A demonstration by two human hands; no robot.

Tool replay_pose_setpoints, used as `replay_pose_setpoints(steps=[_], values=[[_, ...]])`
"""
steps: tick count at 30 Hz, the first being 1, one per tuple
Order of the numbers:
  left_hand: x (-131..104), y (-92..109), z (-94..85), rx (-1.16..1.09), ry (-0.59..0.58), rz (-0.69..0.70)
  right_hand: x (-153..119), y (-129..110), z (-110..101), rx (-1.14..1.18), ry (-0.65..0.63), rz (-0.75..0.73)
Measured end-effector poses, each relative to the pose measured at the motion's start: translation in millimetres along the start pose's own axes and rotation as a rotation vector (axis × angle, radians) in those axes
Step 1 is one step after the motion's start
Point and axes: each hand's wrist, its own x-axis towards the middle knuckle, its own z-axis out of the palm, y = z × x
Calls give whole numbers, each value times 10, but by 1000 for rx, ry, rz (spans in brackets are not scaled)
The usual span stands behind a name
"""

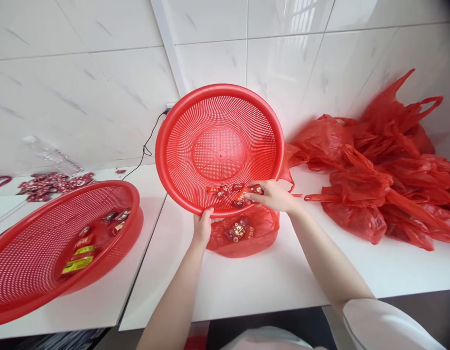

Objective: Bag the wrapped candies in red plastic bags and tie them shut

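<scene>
A red perforated plastic basket [181, 141] is tipped toward me, its lower rim over an open red plastic bag [243, 250]. My left hand [202, 226] is closed on that lower rim, thumb on the inner side. Inside the basket, small red-wrapped packets [222, 191] lie gathered along the low side. My right hand [271, 195] reaches in over the right rim, its fingers closed on a small orange-red packet [241, 195]. More wrapped packets [239, 229], dark red with pale print, show in the bag's mouth.
At left stands a second red basket [135, 199] with several red, dark and yellow packets [77, 264]. Behind it lie a pile of dark red packets [43, 185] and a clear plastic container [57, 158]. Filled red bags [374, 189] crowd the right. A black cable [144, 149] hangs by the wall.
</scene>
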Motion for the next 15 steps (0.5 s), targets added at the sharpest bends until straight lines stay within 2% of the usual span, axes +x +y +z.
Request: replay_pose_setpoints(steps=[2, 6, 9, 13, 15], values=[[27, 7, -29, -7, -4, 16, -9, -23, 1, 1, -32, 10], [81, 26, -76, -16, 24, 63, -18, -30, -9, -91, -17, -9], [104, 36, -88, -19, 47, 76, -30, -12, -33, -104, -31, 41], [97, 49, -68, -44, 48, 83, -43, -2, -45, 1, -147, 99], [84, 50, -56, -54, 39, 80, -44, -18, -32, -49, -190, 70]])
